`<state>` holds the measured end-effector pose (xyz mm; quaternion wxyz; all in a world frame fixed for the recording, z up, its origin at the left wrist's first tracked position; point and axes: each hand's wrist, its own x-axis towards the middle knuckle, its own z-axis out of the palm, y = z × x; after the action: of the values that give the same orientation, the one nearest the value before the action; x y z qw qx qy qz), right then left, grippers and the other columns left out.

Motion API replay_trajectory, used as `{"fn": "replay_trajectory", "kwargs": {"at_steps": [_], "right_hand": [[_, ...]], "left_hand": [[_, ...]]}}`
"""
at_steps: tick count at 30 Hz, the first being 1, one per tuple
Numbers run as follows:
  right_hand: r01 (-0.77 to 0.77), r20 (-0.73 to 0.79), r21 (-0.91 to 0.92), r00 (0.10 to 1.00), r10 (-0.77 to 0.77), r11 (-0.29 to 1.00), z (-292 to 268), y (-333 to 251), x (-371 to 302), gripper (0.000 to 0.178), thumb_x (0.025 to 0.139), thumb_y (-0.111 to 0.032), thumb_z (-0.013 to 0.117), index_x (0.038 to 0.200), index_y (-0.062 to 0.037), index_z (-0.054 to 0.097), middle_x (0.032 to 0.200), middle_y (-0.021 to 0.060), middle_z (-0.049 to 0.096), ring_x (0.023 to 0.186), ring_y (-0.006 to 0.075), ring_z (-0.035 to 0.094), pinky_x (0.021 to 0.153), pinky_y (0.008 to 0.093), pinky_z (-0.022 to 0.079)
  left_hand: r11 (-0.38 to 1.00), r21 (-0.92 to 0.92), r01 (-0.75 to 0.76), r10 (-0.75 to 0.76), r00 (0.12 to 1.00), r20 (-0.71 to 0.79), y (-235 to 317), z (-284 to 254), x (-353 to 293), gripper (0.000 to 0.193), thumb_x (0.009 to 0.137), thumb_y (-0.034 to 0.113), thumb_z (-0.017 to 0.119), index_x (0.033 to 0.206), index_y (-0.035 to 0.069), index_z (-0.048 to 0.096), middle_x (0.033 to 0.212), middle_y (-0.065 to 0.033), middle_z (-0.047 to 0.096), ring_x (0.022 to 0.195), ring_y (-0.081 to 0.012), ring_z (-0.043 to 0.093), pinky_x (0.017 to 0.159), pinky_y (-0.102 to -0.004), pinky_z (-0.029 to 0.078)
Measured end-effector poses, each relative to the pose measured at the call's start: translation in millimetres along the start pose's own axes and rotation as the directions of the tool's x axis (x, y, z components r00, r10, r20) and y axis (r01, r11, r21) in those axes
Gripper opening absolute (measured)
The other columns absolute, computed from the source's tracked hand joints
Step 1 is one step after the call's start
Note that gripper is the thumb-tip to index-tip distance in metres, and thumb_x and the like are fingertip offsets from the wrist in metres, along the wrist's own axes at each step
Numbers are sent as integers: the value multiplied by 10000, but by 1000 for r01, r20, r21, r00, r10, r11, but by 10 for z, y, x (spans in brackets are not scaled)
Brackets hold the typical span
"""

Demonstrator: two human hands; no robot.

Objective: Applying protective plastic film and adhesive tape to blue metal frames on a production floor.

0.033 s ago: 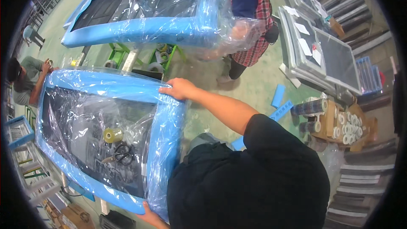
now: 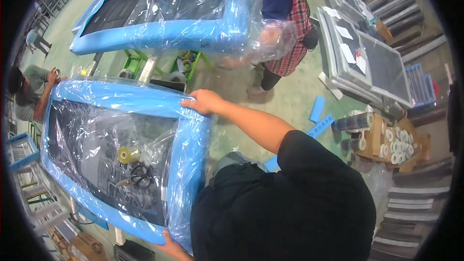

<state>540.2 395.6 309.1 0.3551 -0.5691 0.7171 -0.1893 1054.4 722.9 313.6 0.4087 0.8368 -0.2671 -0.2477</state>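
A dark framed panel [image 2: 108, 133], edged with blue foam and covered in clear plastic film, lies in front of me. My right hand [image 2: 205, 101] grips its upper right corner, fingers over the foam edge. At the bottom corner my left hand [image 2: 173, 247] holds the foam edge, thumb on top; its other fingers are hidden under the panel. On the film rest a roll of clear yellowish tape [image 2: 128, 154] and black-handled scissors [image 2: 137, 179]. At the far left end of the panel, a person in a grey-green shirt [image 2: 31, 94] holds a tape roll [image 2: 57, 73].
A second film-covered, blue-edged panel [image 2: 159, 34] lies beyond, with a person in plaid [image 2: 292, 24] handling film at its right end. Framed panels [image 2: 386, 67] lean at the right. A cardboard box of rolls [image 2: 394, 142] and blue foam strips [image 2: 316, 110] are on the floor.
The person in plaid and the film around their hands have shifted very slightly. My hands, the panel, the tape roll and the scissors stay in place.
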Motion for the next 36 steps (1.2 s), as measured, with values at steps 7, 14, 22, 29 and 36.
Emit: {"fn": "replay_trajectory", "kwargs": {"at_steps": [7, 14, 22, 29, 36], "right_hand": [[21, 22, 1, 1000, -21, 1000, -41, -74, -57, 844, 904, -797, 563, 1247, -44, 732, 1246, 209, 727, 1154, 398, 698, 983, 481, 550], [25, 14, -17, 1000, -25, 1000, -41, -28, -27, 820, 900, -812, 560, 1224, -84, 757, 1195, 210, 743, 1131, 407, 700, 969, 489, 550], [59, -77, 15, 995, -58, 998, 29, -27, -33, 747, 908, -737, 623, 1213, -70, 765, 1184, 227, 744, 1127, 402, 701, 967, 474, 541], [48, -11, 36, 999, -48, 998, -59, -116, -84, 704, 916, -696, 642, 1179, -56, 776, 1110, 236, 761, 1069, 395, 725, 948, 471, 548], [61, 12, 55, 998, -61, 997, -59, -112, -70, 756, 908, -725, 631, 1184, -35, 770, 1109, 244, 761, 1059, 400, 729, 958, 466, 548]], "left_hand": [[997, 58, -41, 40, 999, 33, -34, -52, 21, 715, 903, 199, 847, 1440, -105, 486, 1344, -224, 628, 1150, -306, 629, 1051, -446, 499], [822, 419, -385, 422, 906, 4, 590, -79, -354, 1039, 775, 381, 942, 1540, -90, 420, 1466, -308, 566, 1308, -422, 578, 1158, -484, 436], [979, -2, -205, 205, 979, 10, 16, -28, -62, 751, 855, 184, 869, 1437, -107, 493, 1321, -243, 639, 1142, -337, 639, 1052, -449, 489], [993, 4, -122, 122, 991, -61, -283, -113, 119, 840, 795, 138, 908, 1461, -105, 458, 1365, -261, 605, 1216, -368, 612, 1108, -458, 455], [992, 8, -128, 128, 985, -116, -97, -79, 9, 872, 765, 122, 926, 1461, -102, 450, 1366, -265, 603, 1217, -378, 613, 1107, -469, 456]]}}
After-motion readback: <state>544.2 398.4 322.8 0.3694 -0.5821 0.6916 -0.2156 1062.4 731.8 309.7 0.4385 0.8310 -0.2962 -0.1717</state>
